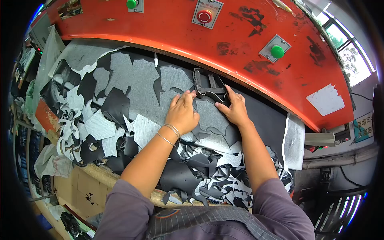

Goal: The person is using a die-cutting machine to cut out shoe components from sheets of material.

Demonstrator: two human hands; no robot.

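Observation:
A dark metal cutting die point(217, 91) with a curved front edge and a frame of bars lies at the far side of the black sheet material point(260, 116), close under the red machine's edge. My right hand point(235, 107) grips its right end, thumb at the front and fingers along the side. My left hand point(182, 114) rests palm down beside it. Its fingers stretch forward, with the fingertips at the die's left front corner and nothing visible held in them. Cut-out gaps around the hands expose the grey worktop point(136, 80).
Ahead stands the red machine beam point(160, 30), carrying a red stop button point(204, 16) and green buttons point(277, 51). Black and grey scraps point(108, 128) pile up at left; more offcuts point(224, 180) lie along the near edge. A plastic bag point(54, 162) hangs at far left.

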